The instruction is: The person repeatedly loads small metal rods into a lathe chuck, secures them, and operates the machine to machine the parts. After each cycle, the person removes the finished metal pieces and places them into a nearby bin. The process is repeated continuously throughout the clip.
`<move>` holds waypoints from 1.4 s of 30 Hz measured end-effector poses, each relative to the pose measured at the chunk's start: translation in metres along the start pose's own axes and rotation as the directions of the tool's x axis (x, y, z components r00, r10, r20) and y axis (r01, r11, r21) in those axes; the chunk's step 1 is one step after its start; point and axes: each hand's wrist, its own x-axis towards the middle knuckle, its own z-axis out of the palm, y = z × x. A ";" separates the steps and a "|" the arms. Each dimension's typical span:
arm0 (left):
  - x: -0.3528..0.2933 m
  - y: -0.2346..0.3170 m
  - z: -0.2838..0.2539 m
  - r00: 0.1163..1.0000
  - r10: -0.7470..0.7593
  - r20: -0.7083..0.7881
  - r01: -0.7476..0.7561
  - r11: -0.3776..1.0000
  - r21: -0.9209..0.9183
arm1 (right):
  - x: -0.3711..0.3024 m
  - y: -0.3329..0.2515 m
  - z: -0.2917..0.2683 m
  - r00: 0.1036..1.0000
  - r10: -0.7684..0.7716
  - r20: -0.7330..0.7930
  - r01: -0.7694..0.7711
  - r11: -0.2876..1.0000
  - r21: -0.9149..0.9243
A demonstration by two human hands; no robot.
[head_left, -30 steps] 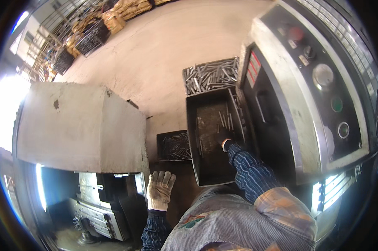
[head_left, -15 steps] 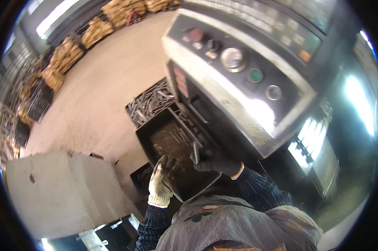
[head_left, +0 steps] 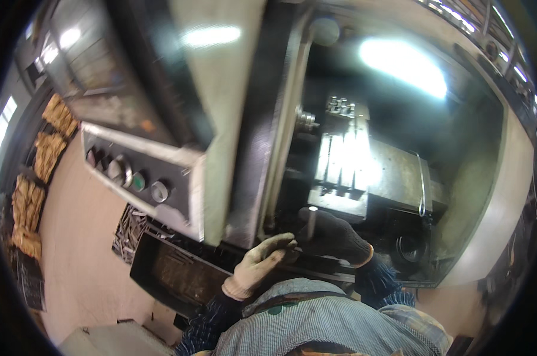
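The right grip (head_left: 335, 238) is clamped on a metal rod (head_left: 311, 221), which sticks out from it; better to hold this firmly. Left grip (head_left: 263, 262), just beside: I cannot tell if closed.

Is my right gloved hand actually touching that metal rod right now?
Touching: the head view shows the metal rod held against the dark glove of the right hand, its bright end sticking up.
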 end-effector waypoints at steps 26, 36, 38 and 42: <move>0.454 0.055 0.048 0.987 -0.142 -0.077 -0.040 -0.679 0.733 | -0.167 0.131 -0.119 0.485 0.289 -0.825 0.233 0.867 0.440; 0.241 0.007 0.140 0.760 0.580 0.292 -0.388 0.044 0.921 | -0.024 0.157 -0.147 0.487 0.291 -0.823 0.253 0.855 0.452; 0.191 0.038 0.123 0.630 0.733 0.256 -0.496 0.127 0.859 | 0.022 0.162 -0.150 0.525 0.281 -0.803 0.282 0.833 0.476; 0.089 0.077 0.119 0.298 0.954 -0.042 -0.432 0.174 0.885 | 0.129 0.186 -0.147 0.561 0.197 -0.804 0.404 0.782 0.474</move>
